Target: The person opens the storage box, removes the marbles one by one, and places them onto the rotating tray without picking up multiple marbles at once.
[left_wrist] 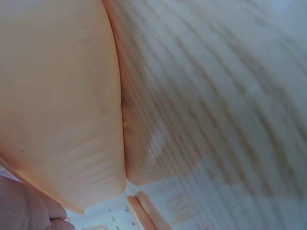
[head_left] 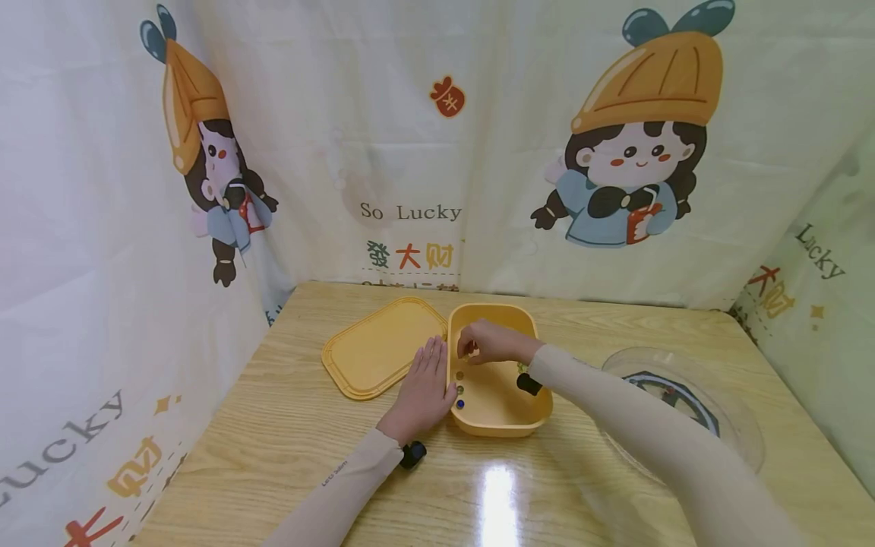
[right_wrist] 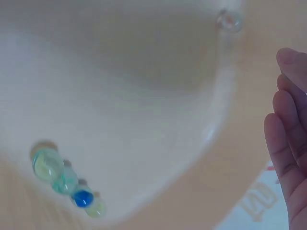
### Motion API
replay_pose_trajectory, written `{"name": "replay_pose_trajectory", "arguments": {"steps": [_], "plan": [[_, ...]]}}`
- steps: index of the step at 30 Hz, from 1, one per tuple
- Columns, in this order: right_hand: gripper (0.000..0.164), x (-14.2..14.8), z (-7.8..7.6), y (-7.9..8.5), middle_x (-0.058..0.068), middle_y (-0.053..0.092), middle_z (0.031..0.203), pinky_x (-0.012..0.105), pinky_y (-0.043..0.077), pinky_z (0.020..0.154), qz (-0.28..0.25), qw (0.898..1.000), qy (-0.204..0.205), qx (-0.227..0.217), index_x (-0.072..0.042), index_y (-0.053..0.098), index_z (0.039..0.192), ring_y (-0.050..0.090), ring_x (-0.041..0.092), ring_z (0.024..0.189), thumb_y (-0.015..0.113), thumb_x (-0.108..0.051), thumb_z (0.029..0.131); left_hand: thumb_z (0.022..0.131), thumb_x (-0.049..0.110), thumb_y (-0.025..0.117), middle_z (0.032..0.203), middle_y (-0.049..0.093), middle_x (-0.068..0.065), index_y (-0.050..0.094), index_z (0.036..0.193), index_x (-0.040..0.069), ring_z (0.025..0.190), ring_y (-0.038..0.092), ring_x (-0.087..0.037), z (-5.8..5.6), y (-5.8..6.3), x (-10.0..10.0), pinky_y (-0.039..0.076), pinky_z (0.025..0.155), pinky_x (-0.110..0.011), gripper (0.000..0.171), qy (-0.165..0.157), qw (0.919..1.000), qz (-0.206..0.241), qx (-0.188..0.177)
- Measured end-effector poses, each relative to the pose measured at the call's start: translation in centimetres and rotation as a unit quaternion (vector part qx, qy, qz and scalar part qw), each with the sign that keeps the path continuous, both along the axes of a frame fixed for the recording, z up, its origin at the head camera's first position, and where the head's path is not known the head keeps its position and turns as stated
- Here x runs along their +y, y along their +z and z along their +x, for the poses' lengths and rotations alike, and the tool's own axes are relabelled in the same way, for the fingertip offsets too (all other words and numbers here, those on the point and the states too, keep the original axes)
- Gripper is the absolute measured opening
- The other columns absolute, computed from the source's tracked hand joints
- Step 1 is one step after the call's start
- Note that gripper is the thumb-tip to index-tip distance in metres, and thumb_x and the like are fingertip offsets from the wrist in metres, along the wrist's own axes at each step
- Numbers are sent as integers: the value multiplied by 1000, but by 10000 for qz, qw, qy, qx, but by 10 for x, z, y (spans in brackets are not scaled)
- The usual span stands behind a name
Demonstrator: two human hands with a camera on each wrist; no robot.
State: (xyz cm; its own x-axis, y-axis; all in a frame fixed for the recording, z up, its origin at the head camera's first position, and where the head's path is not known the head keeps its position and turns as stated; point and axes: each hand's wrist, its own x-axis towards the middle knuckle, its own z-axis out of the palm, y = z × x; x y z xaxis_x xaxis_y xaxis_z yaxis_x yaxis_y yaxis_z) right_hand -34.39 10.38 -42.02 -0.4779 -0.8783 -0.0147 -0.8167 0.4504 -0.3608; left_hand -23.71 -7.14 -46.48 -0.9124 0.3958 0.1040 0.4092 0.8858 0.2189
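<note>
A yellow plastic box [head_left: 502, 410] stands on the wooden table, with several glass marbles inside. Near its left wall lies a short row with a blue marble [head_left: 461, 404] at the near end. My left hand [head_left: 424, 391] rests straight-fingered along the box's outer left side. Inside the box, my right hand [head_left: 495, 342] reaches down by the left wall with its fingers bent. In the right wrist view, nothing shows between those fingers, and a clear marble [right_wrist: 230, 20] lies apart from them. More greenish marbles [right_wrist: 48, 165] cluster at lower left there. My right wrist hides part of the box.
A yellow lid [head_left: 386, 349] lies flat left of the box, close to its rim. On the right, under my right forearm, is a round transparent dish [head_left: 738, 433] with a dark-edged shape in it. A printed curtain [head_left: 499, 251] hangs behind the table.
</note>
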Motion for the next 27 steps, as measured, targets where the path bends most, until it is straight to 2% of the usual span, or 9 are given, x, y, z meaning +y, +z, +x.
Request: {"name": "replay_pose_trajectory", "arguments": {"steps": [3, 10, 15, 21, 24, 27], "plan": [[11, 2, 11, 12, 4, 70, 83, 19, 51, 68, 22, 9999, 90, 67, -3, 73, 88, 62, 14, 74, 73, -1, 76, 98, 32, 40, 157, 11, -21, 14, 148, -6, 147, 5, -31, 0, 1, 0, 11, 119, -45, 68, -4, 10000, 66, -20], [13, 17, 40, 43, 5, 69, 86, 31, 55, 71, -188, 9993, 178, 287, -3, 72, 90, 63, 20, 77, 74, -3, 77, 98, 33, 39, 157, 12, -21, 14, 148, -6, 147, 6, -32, 1, 2, 1, 11, 119, -45, 68, -8, 10000, 10, -34], [13, 35, 54, 60, 0, 68, 87, 22, 53, 70, -407, 9980, -127, 463, -9, 73, 90, 60, 11, 76, 74, -7, 78, 99, 32, 38, 157, 10, -21, 13, 148, -6, 147, 6, -31, 1, 3, 1, 11, 119, -45, 67, -4, 10000, -11, -17], [14, 67, 65, 74, -2, 67, 87, 25, 54, 70, -674, 9942, -620, 564, -12, 73, 90, 62, 12, 77, 76, -10, 76, 99, 30, 38, 156, 11, -22, 13, 148, -7, 147, 6, -32, 1, 1, 1, 11, 119, -46, 66, -35, 10000, 30, 31], [16, 86, 68, 78, -4, 68, 88, 24, 54, 71, -847, 9890, -985, 707, -14, 73, 89, 61, 10, 78, 77, -10, 75, 99, 29, 38, 156, 11, -22, 13, 148, -7, 147, 6, -32, 1, 0, 1, 10, 119, -45, 66, -49, 10000, 60, 27], [19, 107, 71, 79, -5, 68, 88, 25, 55, 71, -1171, 9794, -1348, 942, -14, 73, 88, 60, 8, 78, 79, -6, 72, 99, 29, 38, 157, 10, -22, 13, 148, -7, 147, 6, -32, 0, -1, 1, 10, 119, -46, 66, -58, 9999, 83, 17]]}}
